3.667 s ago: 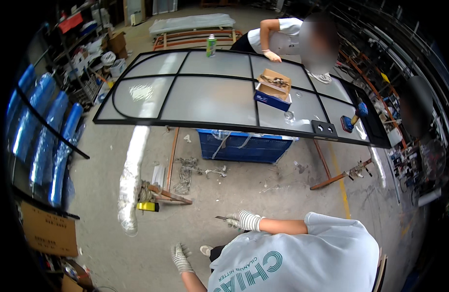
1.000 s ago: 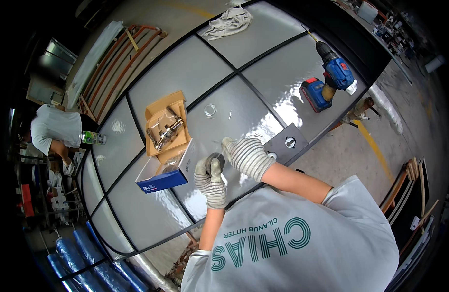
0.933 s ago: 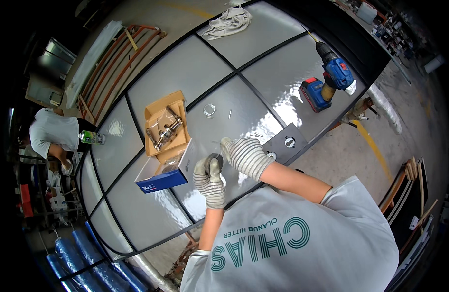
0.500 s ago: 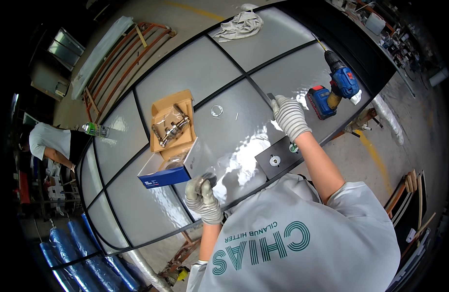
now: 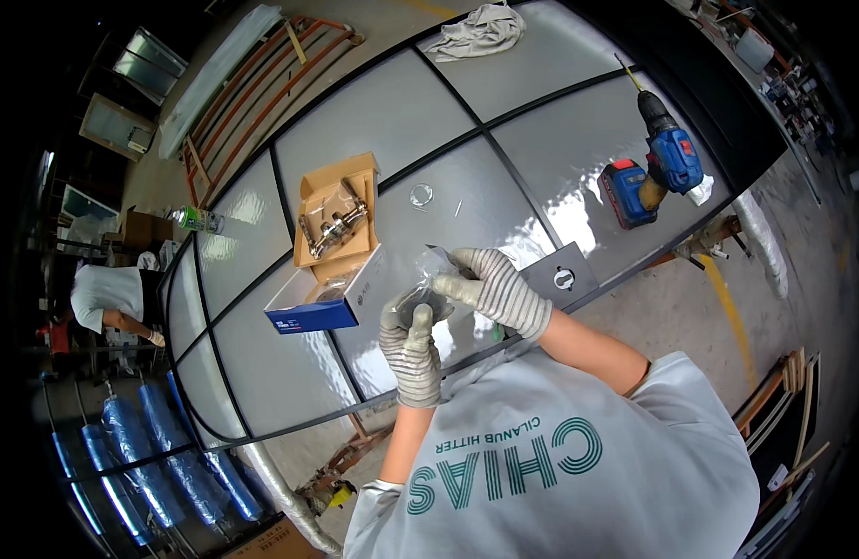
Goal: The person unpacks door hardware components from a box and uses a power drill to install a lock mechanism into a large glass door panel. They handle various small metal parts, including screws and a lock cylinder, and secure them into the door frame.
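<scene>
One panel (image 5: 374, 107) under two hands (image 5: 415, 365) (image 5: 506, 296)

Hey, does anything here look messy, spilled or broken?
Nothing looks plainly spilled or broken. A cloth lies crumpled on the panel near its far edge, and a thin pin-like piece lies loose near a small ring, which seems slightly untidy. The white patches look like glare, not spills.

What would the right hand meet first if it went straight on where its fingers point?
The right hand would first meet the clear plastic by the dark piece in the left hand; beyond, probably the open box, though depth is unclear.
</scene>
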### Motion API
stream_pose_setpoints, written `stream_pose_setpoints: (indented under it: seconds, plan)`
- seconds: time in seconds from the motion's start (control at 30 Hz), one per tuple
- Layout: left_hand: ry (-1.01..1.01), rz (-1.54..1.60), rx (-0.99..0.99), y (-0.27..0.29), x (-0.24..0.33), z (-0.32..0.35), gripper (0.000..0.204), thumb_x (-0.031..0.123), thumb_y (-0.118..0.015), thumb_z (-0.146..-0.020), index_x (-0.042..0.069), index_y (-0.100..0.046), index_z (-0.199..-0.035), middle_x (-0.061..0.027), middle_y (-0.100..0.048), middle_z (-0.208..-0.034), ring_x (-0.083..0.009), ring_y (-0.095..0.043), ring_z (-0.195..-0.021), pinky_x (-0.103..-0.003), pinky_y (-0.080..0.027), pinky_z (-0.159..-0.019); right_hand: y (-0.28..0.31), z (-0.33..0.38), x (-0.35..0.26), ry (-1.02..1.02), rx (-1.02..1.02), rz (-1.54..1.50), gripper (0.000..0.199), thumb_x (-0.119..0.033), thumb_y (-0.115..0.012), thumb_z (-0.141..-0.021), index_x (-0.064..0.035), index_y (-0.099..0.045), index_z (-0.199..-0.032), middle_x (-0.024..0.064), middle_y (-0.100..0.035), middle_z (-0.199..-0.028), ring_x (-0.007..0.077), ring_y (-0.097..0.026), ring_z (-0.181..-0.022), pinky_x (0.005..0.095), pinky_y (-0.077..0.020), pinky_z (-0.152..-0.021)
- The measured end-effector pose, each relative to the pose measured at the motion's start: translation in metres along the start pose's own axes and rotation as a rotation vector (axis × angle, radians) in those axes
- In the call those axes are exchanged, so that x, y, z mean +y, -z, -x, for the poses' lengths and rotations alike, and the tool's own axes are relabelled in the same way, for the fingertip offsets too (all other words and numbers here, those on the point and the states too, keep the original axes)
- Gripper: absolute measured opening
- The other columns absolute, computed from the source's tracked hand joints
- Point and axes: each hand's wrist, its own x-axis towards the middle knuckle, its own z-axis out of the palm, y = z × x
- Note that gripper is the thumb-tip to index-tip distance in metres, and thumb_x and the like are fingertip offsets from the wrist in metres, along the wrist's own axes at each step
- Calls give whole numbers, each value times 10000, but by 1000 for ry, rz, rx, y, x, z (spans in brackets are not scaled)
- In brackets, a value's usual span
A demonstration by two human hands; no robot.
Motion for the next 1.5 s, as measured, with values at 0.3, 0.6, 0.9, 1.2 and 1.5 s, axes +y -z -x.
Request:
stream_pose_setpoints:
  seconds: [0.3,0.6,0.9,1.2,1.5]
  plan:
    - [400,-416,-130,-16,19,-3,171,156,-637,-877,10,-644,-965,-43,-656,-821,-75,-590,-683,-205,-486,-585,30,1,-7,162,-12,532,252,-294,-579,-865,-50,-630,-903,107,-648,-739,225,-641,-675,317,-501,-629]
    - [148,-565,-33,-22,7,9,207,208,-587,-905,14,-603,-977,-62,-638,-811,-118,-623,-677,-215,-488,-526,40,29,-31,242,-314,1170,200,-275,-484,-890,-82,-536,-887,109,-648,-670,287,-655,-615,432,-508,-578]
    - [-178,-864,-60,-1,-5,12,156,150,-594,-899,14,-594,-974,-46,-624,-765,-94,-586,-635,-221,-475,-520,33,32,-54,210,-398,1241,170,-197,-474,-892,-37,-531,-896,141,-661,-718,295,-675,-671,435,-517,-551]
    - [-64,-327,110,-29,23,21,203,171,-603,-885,-18,-591,-958,-108,-636,-754,-162,-610,-600,-245,-478,-498,50,20,-15,76,-311,1285,143,-160,-468,-880,-41,-542,-908,137,-660,-695,302,-678,-667,468,-512,-555]
    - [69,-182,86,-31,35,30,320,255,-663,-858,5,-558,-1027,-116,-637,-837,-163,-607,-634,-243,-476,-499,57,1,-21,180,-217,261,352,-398,-557,-887,-50,-610,-887,45,-522,-569,144,-504,-509,303,-419,-499]
